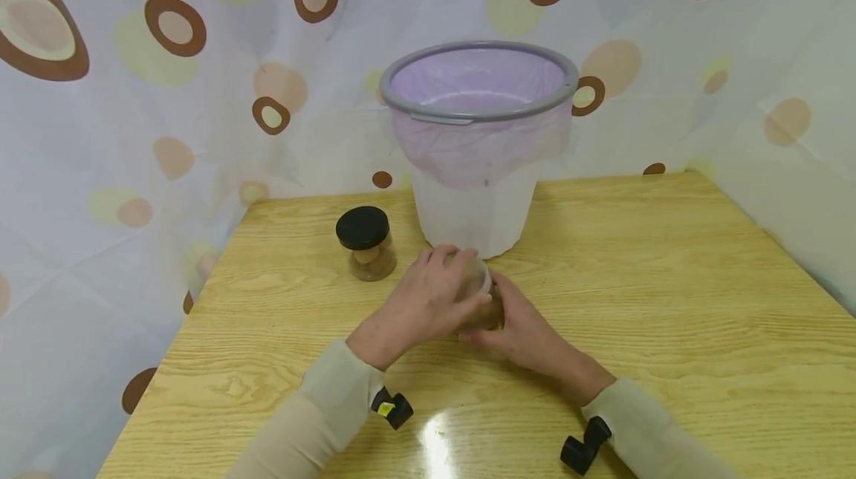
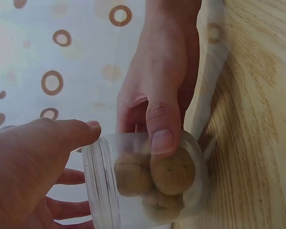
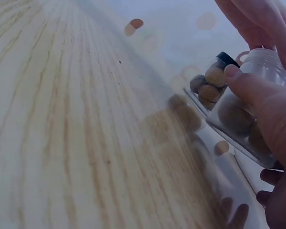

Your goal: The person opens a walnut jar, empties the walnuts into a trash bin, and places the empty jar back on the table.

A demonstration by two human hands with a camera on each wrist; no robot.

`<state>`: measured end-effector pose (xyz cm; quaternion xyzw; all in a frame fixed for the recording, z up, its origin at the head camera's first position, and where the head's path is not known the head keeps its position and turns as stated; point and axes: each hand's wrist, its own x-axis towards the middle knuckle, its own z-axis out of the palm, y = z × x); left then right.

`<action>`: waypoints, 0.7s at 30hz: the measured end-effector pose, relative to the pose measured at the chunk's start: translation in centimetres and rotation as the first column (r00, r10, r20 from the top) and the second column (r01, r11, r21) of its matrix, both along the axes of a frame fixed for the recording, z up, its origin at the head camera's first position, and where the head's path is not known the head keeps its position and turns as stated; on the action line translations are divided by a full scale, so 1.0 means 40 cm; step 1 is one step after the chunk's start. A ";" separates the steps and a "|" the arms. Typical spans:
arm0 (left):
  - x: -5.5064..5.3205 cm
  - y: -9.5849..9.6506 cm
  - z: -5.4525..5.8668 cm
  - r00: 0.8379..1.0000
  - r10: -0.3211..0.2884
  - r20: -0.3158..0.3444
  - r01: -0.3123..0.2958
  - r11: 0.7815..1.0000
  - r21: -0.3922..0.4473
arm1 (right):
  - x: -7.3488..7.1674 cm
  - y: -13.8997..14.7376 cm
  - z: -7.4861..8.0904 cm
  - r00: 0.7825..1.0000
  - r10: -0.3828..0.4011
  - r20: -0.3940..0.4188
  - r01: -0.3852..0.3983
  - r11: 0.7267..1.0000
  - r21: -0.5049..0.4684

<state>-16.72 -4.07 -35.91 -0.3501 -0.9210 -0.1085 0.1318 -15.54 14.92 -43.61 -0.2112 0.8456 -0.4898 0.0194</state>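
A clear jar [image 2: 128,205] with a ribbed neck lies tilted between both hands just above the table. Inside it are several round brown nuts [image 2: 174,171] that look like walnuts. My left hand [image 1: 435,293] holds the jar at its mouth end, thumb and fingers on opposite sides of the rim. Around the body and lower end curls my right hand [image 1: 528,330], its thumb pressed to the side. In the head view the hands hide most of this jar. To their left stands a second jar [image 1: 374,260] of similar nuts, upright, with a black lid [image 1: 362,227] on it.
Behind the hands a white bin [image 1: 471,215] stands on the wooden table [image 1: 669,293]. A pinkish-purple bag [image 1: 481,141] lines it, folded over under the grey rim ring [image 1: 528,115]. A spotted curtain [image 1: 221,100] hangs behind and beside the table.
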 end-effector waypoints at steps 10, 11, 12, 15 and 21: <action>0.006 0.017 0.002 0.986 -0.001 0.170 -0.022 0.990 0.138 | -0.005 0.007 0.017 0.996 -0.055 -0.067 0.053 0.998 -0.032; 0.006 0.017 0.003 0.981 0.004 0.194 -0.032 0.989 0.142 | -0.006 0.009 0.021 0.996 -0.056 -0.076 0.054 0.998 -0.023; 0.007 0.017 0.004 0.977 0.006 0.215 -0.039 0.988 0.148 | -0.006 0.010 0.027 0.994 -0.060 -0.087 0.059 0.998 -0.007; 0.008 0.014 0.005 0.961 0.000 0.276 -0.050 0.983 0.176 | -0.008 0.016 0.041 0.991 -0.064 -0.114 0.070 0.997 0.042; 0.011 0.007 0.005 0.929 -0.035 0.367 -0.054 0.972 0.230 | -0.010 0.028 0.070 0.983 -0.042 -0.181 0.071 0.985 0.154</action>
